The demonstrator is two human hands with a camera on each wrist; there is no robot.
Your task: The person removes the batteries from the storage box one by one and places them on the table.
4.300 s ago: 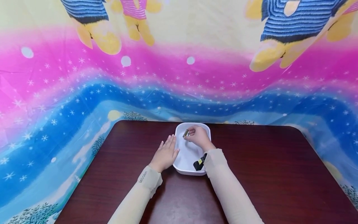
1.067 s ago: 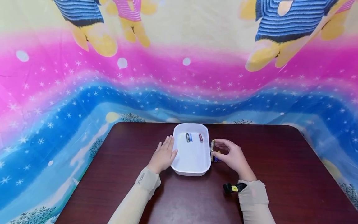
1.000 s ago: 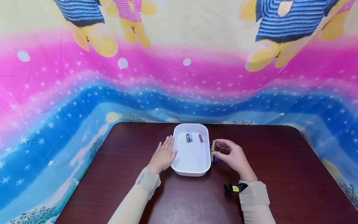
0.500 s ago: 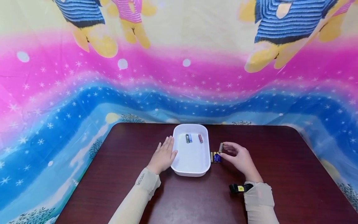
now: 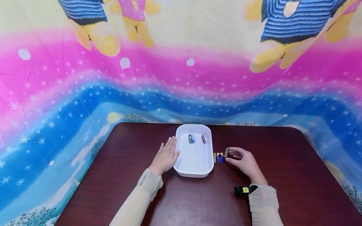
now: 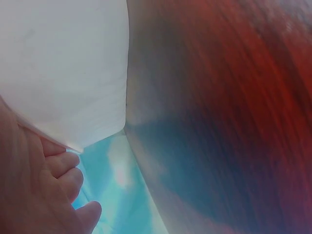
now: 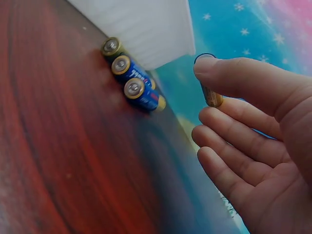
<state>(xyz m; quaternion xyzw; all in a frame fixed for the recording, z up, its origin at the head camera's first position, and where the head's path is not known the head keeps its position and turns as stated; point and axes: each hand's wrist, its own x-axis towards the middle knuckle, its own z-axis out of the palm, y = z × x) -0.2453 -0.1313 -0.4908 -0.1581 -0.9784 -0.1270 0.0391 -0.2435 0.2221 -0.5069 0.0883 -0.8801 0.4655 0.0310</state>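
Note:
My right hand [image 5: 244, 160] pinches a battery [image 5: 226, 153] between thumb and fingers, held upright a little above the table; the right wrist view shows its golden end below the thumb. Just left of it, three batteries lie side by side against the tray's right side: a gold one [image 7: 112, 46] and two blue-and-gold ones [image 7: 122, 66]. Inside the white tray [image 5: 193, 174] are a dark battery [image 5: 190, 139] touching a light blue one [image 5: 193, 138], and a red one [image 5: 203, 139] apart. My left hand [image 5: 164, 157] rests with straight fingers against the tray's left rim.
The dark wooden table [image 5: 282, 169] reaches back to a colourful printed cloth [image 5: 181, 78] hanging behind it. A black strap device [image 5: 242, 190] sits at the right wrist, beside the sleeve cuff.
Earlier my right hand was inside the tray holding a battery. It came out over the right rim, then moved further right past the row with a battery. My left hand stayed put.

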